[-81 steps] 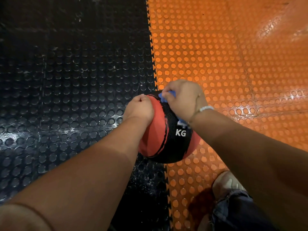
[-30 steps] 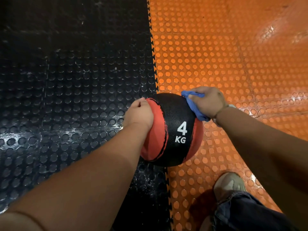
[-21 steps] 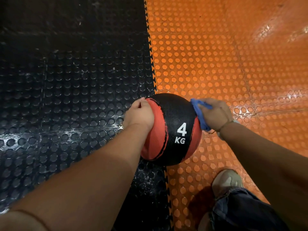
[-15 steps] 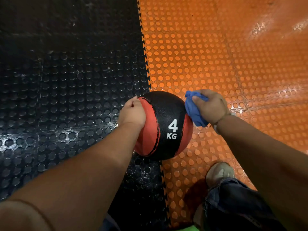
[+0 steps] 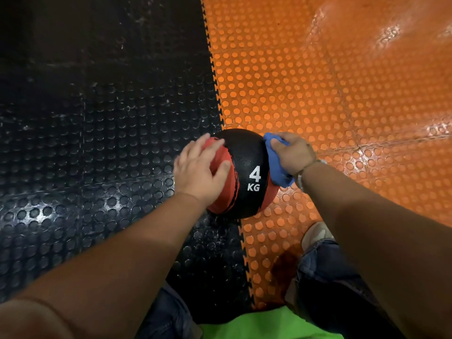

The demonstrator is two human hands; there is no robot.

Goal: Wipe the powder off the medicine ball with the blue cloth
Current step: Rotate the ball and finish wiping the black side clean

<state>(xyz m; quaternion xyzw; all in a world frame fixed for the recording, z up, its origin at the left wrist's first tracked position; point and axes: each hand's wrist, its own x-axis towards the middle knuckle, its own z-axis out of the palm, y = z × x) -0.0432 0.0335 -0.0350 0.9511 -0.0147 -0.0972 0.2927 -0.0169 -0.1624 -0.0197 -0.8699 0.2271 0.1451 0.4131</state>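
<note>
A black and red medicine ball (image 5: 244,165) marked "4 KG" sits on the floor where the black and orange mats meet. My left hand (image 5: 199,167) lies on its red left side with fingers spread and fairly straight, thumb toward the black band. My right hand (image 5: 292,154) grips the bunched blue cloth (image 5: 275,165) and holds it against the ball's right side. No powder shows on the visible part of the ball.
Studded black floor mat (image 5: 97,143) lies to the left and studded orange mat (image 5: 330,81) to the right, joined by a toothed seam. My shoe (image 5: 315,234) and jeans-clad knees (image 5: 327,267) are just behind the ball, with a green shirt at the bottom edge.
My left hand has uncurled from a fist-like hold to a flat, spread palm on the red side. My right hand slid the cloth from the ball's top to its right side.
</note>
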